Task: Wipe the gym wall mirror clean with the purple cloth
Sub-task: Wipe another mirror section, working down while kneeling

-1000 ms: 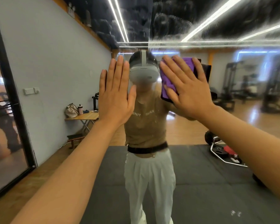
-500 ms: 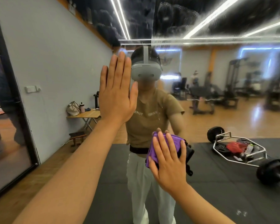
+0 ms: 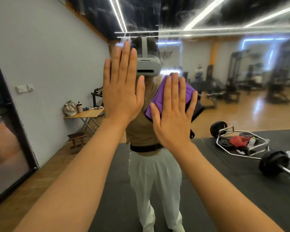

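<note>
the left hand (image 3: 122, 87) lies flat on the mirror (image 3: 241, 101), fingers straight, holding nothing. just to its right, the right hand (image 3: 172, 111) presses the purple cloth (image 3: 159, 96) against the glass with straight fingers. a barbell (image 3: 251, 146) is reflected at right.

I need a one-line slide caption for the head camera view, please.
Right hand presses purple cloth flat on gym mirror; left hand braces beside it.

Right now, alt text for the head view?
The right hand presses a purple cloth flat against the gym wall mirror, fingers straight. The left hand rests open on the glass beside it; a loaded barbell shows in the reflection.
</note>
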The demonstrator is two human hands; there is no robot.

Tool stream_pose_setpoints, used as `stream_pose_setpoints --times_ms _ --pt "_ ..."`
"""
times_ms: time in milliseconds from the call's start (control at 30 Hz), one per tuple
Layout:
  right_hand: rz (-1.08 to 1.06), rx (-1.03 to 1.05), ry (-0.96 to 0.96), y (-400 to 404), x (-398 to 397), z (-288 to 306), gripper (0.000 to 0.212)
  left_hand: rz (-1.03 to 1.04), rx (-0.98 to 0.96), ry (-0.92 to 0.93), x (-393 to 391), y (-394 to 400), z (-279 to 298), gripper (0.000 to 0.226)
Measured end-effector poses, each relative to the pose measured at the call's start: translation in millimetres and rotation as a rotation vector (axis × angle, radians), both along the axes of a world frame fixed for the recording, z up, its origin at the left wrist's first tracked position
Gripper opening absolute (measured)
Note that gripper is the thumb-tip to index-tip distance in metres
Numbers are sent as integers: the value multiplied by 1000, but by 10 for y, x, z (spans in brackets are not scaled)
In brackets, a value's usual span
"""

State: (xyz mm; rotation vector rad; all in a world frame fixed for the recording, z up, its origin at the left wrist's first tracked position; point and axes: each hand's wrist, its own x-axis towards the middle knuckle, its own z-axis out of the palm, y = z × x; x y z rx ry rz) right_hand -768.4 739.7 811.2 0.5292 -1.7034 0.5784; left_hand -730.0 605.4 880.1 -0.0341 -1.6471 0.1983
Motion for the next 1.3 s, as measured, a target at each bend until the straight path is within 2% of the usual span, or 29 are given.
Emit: stream_pose_setpoints --times_ms 133,267,367,467,533,700,800,933,1167,1300 --pt "-7 216 -2 51 44 -794 70 -15 3 13 4 0 -2 57" --pt "-66 538 128 288 -38 -1451 76 -24 -2 28 4 8 -11 56" --pt "-78 698 219 449 -139 -1390 74 -21 -1 24 -3 10 -15 57" --pt "-54 817 306 555 -233 -1083 71 -23 3 24 -3 -1 -21 57" --pt "-41 792 326 600 -275 -726 69 -31 1 29 -3 3 -26 57" --pt "-63 447 241 621 -306 593 60 -27 3 38 -18 12 -19 57" --pt "-91 234 180 529 -318 914 62 -13 8 34 -17 8 -21 57" --pt "-94 112 134 381 -248 394 63 -17 0 48 -9 15 -27 57" --pt "-140 443 91 527 -159 -1317 64 -19 1 56 -3 15 -17 56" --pt "-148 479 76 575 -147 -1393 63 -15 1 58 -8 23 -17 57"
